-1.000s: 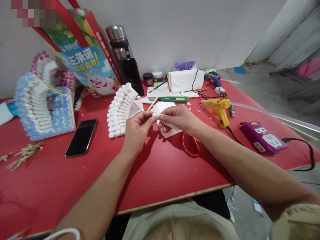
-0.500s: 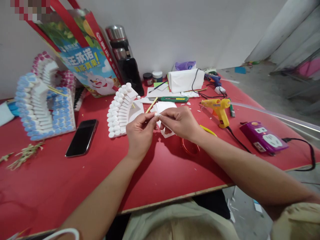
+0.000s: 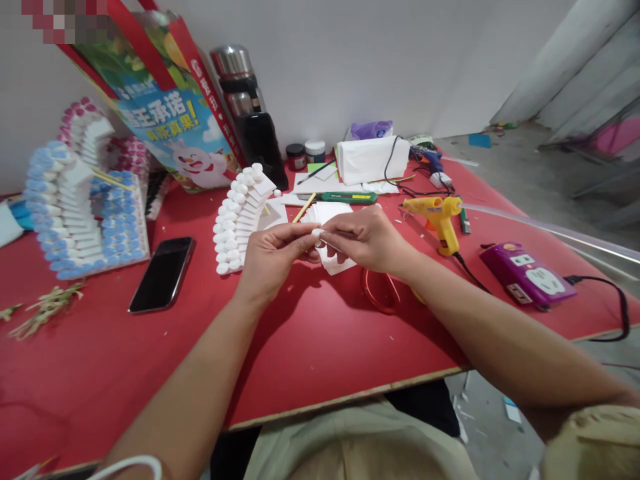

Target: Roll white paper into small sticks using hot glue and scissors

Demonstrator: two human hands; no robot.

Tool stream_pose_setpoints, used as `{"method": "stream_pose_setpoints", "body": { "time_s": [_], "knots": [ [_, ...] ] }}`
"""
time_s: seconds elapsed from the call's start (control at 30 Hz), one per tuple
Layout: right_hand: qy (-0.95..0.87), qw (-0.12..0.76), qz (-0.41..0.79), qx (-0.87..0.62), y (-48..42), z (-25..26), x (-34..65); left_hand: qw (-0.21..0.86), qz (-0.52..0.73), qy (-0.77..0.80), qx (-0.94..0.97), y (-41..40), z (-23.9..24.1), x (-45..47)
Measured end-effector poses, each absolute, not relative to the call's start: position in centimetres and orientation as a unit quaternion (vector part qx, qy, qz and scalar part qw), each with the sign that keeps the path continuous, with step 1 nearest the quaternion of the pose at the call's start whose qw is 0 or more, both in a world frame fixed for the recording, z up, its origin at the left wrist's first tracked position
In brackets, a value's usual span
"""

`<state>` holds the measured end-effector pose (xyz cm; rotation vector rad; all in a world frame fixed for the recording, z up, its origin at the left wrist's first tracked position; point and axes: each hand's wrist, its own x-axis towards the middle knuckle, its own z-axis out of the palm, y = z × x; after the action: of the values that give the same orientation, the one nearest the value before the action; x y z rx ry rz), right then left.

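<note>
My left hand and my right hand meet above the red table, fingertips pinched together on a small white ball. Just behind the hands lies a stack of white foam pieces. To the left of my left hand stands a white foam staircase model edged with white balls. A red ring of scissor handles lies under my right wrist.
A yellow glue gun and a purple power strip sit at the right. A black phone lies left of centre. A blue staircase model, a printed bag, a steel flask and a tissue box stand behind.
Both hands have shifted slightly to the right and lowered a little, still pinching the small white ball between them. The view has tilted slightly.
</note>
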<state>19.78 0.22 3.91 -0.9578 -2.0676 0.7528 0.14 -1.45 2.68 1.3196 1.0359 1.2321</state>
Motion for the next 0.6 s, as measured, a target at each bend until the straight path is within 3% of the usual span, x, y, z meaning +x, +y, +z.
{"method": "stream_pose_setpoints", "body": {
  "time_s": [0.23,0.3,0.47,0.6],
  "knots": [
    [-0.779,0.345,0.248,-0.461,-0.2,3.5,18.6,0.495,0.505,0.435,0.558,-1.7,2.5,0.4],
    [-0.747,0.336,0.341,-0.460,0.1,3.9,18.8,0.494,0.502,0.430,0.565,-1.7,2.4,0.4],
    [-0.501,0.266,0.724,-0.393,2.0,4.2,20.4,0.466,0.503,0.426,0.590,-1.2,2.5,0.0],
    [-0.425,0.213,0.826,-0.302,2.4,3.6,20.6,0.460,0.493,0.423,0.606,-0.8,2.4,-0.3]
  ]
}}
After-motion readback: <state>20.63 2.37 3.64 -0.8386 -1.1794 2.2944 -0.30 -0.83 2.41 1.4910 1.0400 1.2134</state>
